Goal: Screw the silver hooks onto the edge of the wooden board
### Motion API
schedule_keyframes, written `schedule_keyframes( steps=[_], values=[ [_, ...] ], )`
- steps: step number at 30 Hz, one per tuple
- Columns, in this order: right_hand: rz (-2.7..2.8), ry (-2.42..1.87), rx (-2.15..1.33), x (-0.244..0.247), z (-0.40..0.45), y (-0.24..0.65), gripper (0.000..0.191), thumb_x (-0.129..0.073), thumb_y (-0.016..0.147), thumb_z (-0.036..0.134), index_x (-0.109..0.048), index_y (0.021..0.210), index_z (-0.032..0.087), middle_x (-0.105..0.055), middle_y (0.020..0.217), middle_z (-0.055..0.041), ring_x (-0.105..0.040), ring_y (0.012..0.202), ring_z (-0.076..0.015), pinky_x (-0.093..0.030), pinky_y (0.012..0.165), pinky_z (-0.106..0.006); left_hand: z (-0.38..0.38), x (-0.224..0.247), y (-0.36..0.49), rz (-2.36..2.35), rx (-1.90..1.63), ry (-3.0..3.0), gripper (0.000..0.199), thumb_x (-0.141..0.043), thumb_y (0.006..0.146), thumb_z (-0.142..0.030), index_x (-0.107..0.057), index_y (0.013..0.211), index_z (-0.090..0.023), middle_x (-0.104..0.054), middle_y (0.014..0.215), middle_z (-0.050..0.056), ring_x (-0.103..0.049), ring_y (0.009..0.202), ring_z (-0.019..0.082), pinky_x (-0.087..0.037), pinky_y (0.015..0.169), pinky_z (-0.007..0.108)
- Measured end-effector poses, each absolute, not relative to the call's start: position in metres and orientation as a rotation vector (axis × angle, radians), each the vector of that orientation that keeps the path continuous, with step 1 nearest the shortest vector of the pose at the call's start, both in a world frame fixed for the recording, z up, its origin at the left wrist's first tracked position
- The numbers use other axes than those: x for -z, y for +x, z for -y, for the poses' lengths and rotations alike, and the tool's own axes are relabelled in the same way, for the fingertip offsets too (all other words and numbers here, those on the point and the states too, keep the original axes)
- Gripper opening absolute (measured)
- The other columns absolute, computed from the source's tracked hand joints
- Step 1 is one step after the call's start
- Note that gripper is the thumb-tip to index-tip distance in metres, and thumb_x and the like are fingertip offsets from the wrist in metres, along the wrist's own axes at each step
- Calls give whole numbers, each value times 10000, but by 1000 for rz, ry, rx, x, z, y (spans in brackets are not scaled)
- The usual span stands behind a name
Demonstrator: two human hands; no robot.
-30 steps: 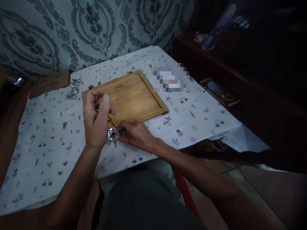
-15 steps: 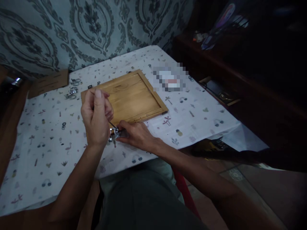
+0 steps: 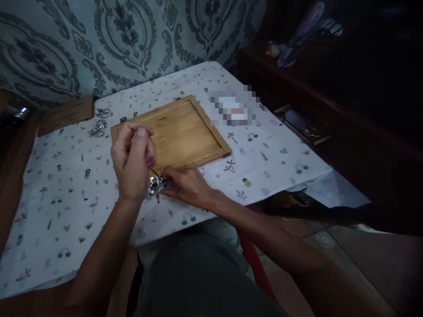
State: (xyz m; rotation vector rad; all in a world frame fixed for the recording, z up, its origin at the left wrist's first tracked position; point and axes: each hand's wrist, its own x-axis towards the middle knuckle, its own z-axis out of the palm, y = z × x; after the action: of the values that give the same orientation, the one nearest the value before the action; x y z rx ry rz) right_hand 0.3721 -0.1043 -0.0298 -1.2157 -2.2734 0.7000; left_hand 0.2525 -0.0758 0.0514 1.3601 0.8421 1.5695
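Observation:
A framed wooden cabinet door (image 3: 185, 132) lies flat on the patterned tablecloth (image 3: 109, 211). At its near edge sits a shiny metal hinge (image 3: 159, 183), pinched by the fingers of my right hand (image 3: 190, 187). My left hand (image 3: 132, 156) is closed above the door's near left corner. From it a thin dark screwdriver shaft (image 3: 155, 172) slants down to the hinge; the handle is hidden in my fist. Whether the tip sits in a screw is too small to tell.
Several metal hinges (image 3: 99, 125) lie left of the door, beside a piece of cardboard (image 3: 68, 115) near the wall. A blurred-out item (image 3: 234, 108) lies on the right. Dark furniture (image 3: 264, 70) stands beyond the table's right edge.
My left hand has turned slightly, its thumb tipping to the right. My right hand stays on the hinge, and the door has not moved.

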Motion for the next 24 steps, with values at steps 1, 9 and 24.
schedule_keyframes(
  steps=[1,9,24],
  values=[
    [2279,-1218,-701,30,104,372,364,-654,857,410,-546,1134,200,-727,985,-25,-661,841,-177,-363,645,-267,76,-53,252,-849,-1580,1355,229,-662,852,-379,-586,722,-207,-269,445,-64,-191,360,50,-116,360,233],
    [2277,-1249,-680,30,104,371,360,-673,849,407,-544,1123,213,-728,985,-13,-671,834,-180,-350,636,-260,82,-63,249,-845,-1689,1374,205,-575,909,-258,-580,714,-197,-267,441,-57,-180,358,37,-106,354,224],
    [2284,-1228,-702,30,103,372,364,-663,847,411,-546,1126,210,-723,994,-12,-660,849,-180,-362,641,-276,79,-52,252,-858,-1653,1297,193,-645,863,-310,-583,708,-213,-264,449,-62,-172,369,53,-101,370,244]
  ],
)
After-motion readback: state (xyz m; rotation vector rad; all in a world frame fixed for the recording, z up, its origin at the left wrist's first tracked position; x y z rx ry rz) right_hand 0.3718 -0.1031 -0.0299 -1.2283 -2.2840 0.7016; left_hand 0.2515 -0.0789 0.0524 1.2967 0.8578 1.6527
